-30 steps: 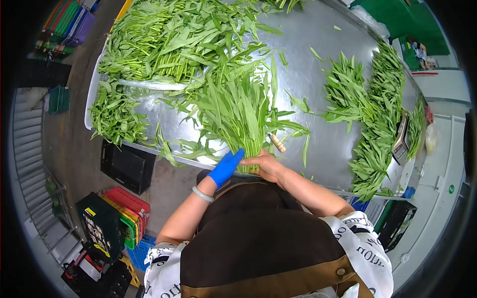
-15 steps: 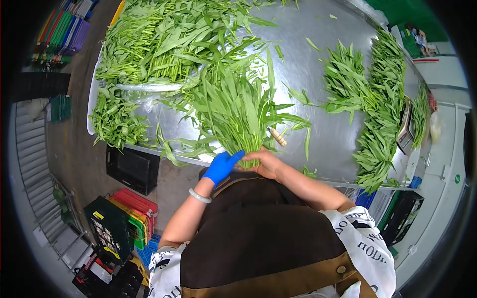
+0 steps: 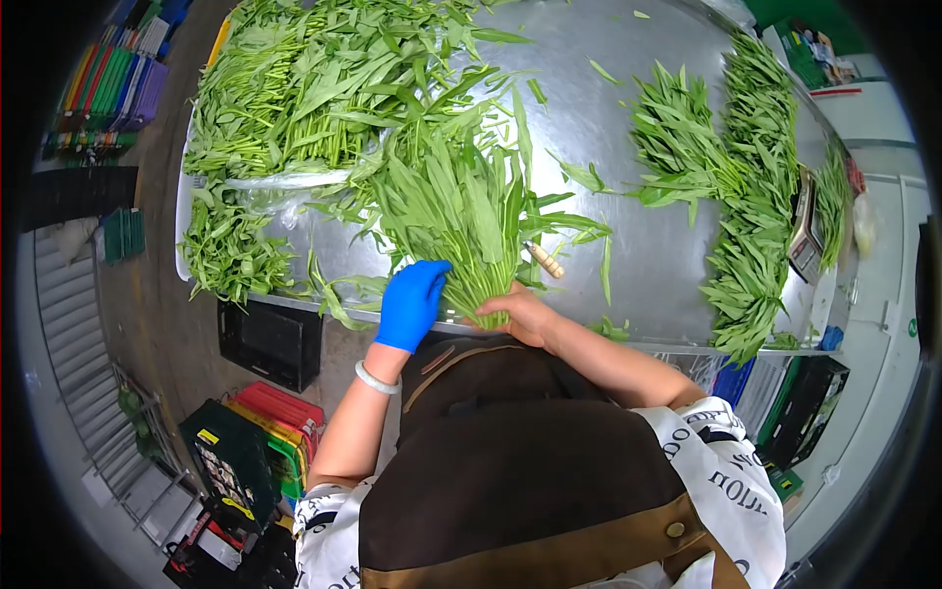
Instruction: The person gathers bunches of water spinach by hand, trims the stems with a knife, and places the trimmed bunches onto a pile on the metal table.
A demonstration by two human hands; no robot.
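Observation:
A bunch of water spinach stands over the table's near edge, leaves pointing away from me and stems toward my body. My right hand, bare, is wrapped round the lower stems. At the left side of the bunch is my left hand in a blue glove, its fingers drawn together against the outer stems and leaves; what they pinch, if anything, is hidden. Just right of the bunch lies a small tool with a pale wooden handle, its far end partly under leaves.
A large heap of water spinach covers the left of the metal table. Sorted bunches lie along the right side by a dark-framed device. Below the table stands a black crate; coloured crates are stacked nearby.
My left hand has moved from the base of the stems up and left along the bunch's side. My right hand keeps its hold on the stems. The view has shifted slightly.

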